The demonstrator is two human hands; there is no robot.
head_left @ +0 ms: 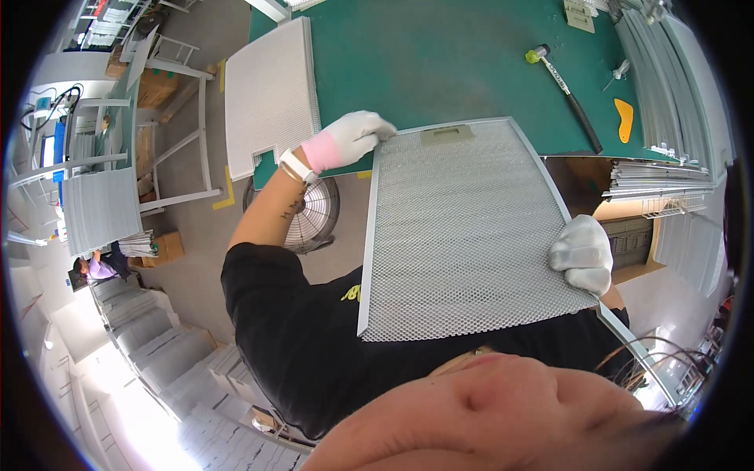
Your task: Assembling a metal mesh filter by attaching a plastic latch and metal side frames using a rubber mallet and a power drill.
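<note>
A silvery metal mesh filter panel [463, 235] tilts in front of me, its far edge against the green worktable. Pale metal frame strips [542, 169] line its far, left and right sides; the near mesh edge shows bare. A small grey latch plate [448, 135] sits by the far edge. My left hand [355, 140], in a white glove with a pink cuff, is closed on the far left corner. My right hand [583, 255], also gloved, wraps the right edge, its thumb side partly hidden. Below it a metal strip [640, 353] runs outward; whether it is joined to the panel I cannot tell.
On the green table [408, 63] lie a mallet [565, 94] with a black handle, an orange curved piece [624, 119] and a stack of mesh sheets [271, 94]. Frame strips [667, 86] are piled at the right. A floor fan [310, 216] stands below left.
</note>
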